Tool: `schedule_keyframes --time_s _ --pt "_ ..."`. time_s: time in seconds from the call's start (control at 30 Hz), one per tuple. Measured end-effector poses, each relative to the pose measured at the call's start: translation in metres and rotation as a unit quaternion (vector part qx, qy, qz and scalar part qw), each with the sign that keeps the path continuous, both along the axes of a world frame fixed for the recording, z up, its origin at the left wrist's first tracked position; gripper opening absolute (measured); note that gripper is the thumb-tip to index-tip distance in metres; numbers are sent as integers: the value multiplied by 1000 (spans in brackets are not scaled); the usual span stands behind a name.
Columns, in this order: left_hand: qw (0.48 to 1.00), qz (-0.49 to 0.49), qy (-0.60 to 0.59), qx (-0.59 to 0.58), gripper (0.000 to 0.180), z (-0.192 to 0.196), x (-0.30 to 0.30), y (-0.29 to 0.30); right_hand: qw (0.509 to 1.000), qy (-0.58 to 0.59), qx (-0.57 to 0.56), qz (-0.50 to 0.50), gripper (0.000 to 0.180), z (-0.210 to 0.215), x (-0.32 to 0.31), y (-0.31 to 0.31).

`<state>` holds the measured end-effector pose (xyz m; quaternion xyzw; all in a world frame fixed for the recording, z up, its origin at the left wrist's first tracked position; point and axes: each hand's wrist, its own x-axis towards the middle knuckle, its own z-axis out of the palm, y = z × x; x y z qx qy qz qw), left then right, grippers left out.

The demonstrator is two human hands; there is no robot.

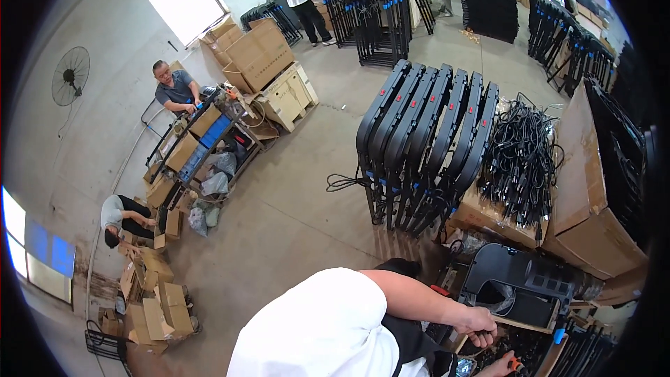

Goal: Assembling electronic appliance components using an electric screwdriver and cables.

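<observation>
Far left there's a wall fan (70,75) on the grey wall, and below it a crouched person (120,218) in a white top digging among scattered cardboard boxes (155,305) on the concrete floor (293,195). A bit further right a seated person (174,89) in a dark shirt works at a cluttered cart (202,141), with bigger cartons (259,52) stacked behind.

Middle of the frame is a row of black folded frames (426,139) standing upright, leaning side by side, and right of those a tangled heap of black cables (522,160) on a cardboard box (488,218).

Now the wearer, bottom right. The left hand (479,324) is curled in a fist around something dark at the edge of the black moulded panel (520,283), which lies roughly flat just above it, long axis running left-right across the picture, rounded end toward the left. The right hand (501,366) is mostly cut off by the bottom edge; it's wrapped round a small orange-handled tool (515,362) whose handle points right, though I can't tell its exact grip.
</observation>
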<state>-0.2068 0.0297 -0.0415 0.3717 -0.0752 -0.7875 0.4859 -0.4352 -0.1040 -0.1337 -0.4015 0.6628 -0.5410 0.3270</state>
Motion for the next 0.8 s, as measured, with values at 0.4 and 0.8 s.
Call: schedule_keyframes --time_s 0.4,0.8 --pt "997 -72 -28 -25 28 -4 1 -21 985 76 -70 135 26 67 -26 43" --pt "997 -56 44 8 28 -6 9 -94 975 102 -141 137 44 207 36 51"
